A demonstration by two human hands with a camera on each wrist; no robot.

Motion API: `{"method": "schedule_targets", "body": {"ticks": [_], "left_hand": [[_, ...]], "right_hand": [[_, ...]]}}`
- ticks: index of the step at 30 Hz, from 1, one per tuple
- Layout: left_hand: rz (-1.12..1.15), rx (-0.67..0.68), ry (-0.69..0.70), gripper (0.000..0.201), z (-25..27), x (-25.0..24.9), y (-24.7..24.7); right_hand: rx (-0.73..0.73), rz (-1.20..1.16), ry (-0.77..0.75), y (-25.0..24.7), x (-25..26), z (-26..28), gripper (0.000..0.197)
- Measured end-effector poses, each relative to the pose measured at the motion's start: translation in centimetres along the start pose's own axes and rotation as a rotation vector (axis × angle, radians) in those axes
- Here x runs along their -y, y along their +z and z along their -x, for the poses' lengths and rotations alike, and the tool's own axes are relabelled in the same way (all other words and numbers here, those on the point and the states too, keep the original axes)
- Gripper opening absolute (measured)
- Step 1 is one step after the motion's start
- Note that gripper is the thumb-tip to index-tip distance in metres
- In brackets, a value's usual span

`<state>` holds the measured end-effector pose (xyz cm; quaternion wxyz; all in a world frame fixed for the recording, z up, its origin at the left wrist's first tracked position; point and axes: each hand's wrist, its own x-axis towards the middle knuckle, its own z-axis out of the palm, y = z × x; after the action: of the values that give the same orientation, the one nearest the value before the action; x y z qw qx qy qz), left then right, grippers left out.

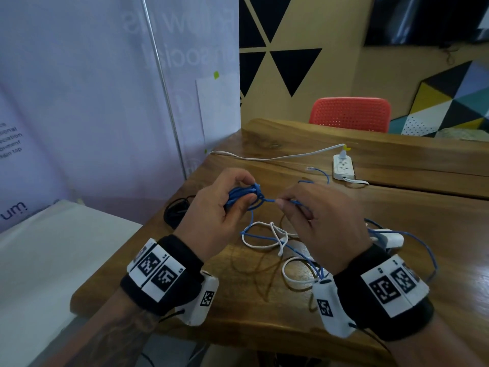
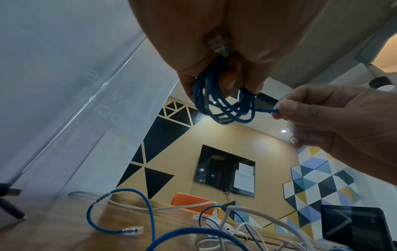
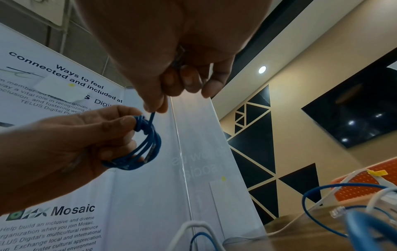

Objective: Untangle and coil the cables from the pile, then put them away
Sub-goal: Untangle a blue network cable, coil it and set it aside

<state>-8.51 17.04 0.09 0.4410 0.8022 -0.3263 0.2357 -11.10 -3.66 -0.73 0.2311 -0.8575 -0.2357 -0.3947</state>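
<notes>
My left hand grips a small coil of blue network cable above the wooden table; the coil hangs from its curled fingers, with a clear plug tucked in the palm. My right hand pinches the free strand of that blue cable just right of the coil, between thumb and forefinger. Below the hands lies a tangle of white cable and more blue cable. A loose blue cable end with a clear plug rests on the table.
A white power strip with a white lead sits at the back of the table. A black cable bundle lies at the left edge. A white adapter sits behind my right hand. A red chair and a white banner stand beyond.
</notes>
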Motion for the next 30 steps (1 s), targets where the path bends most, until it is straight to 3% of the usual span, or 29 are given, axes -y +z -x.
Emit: {"method": "schedule_targets", "body": {"ticks": [9,12,16,20,22,25,27,30], "left_hand": [[0.013,0.033,-0.063,0.019,0.2,0.4,0.6],[0.171,0.055,-0.196,0.011,0.1,0.3,0.5],[0.34,0.13,-0.249,0.012,-0.3,-0.1,0.2],[0.615,0.074,-0.333,0.016,-1.2,-0.2,1.0],[0.746,0.022,-0.38,0.016,-1.7,-0.3,1.7],[0.843,-0.038,-0.444,0.015,-2.4,-0.1,2.6],[0.91,-0.078,-0.495,0.017,-2.6,0.1,2.8],[0.969,-0.085,-0.547,0.02,-2.1,0.2,2.7]], "right_hand": [[0.007,0.022,-0.022,-0.8,-0.4,-0.4,0.018],[-0.032,0.07,-0.041,-1.7,-1.1,-1.5,0.017],[-0.091,0.028,-0.039,-2.7,-2.3,-2.3,0.013],[-0.129,-0.094,0.131,-0.5,-2.5,-1.0,0.018],[-0.077,-0.201,0.266,1.0,-1.6,-0.3,0.023],[-0.033,-0.68,0.488,2.3,1.3,-0.2,0.032],[-0.006,-0.81,0.497,2.6,2.5,-0.4,0.024],[0.118,-0.806,0.49,2.7,1.8,-0.9,0.008]]}}
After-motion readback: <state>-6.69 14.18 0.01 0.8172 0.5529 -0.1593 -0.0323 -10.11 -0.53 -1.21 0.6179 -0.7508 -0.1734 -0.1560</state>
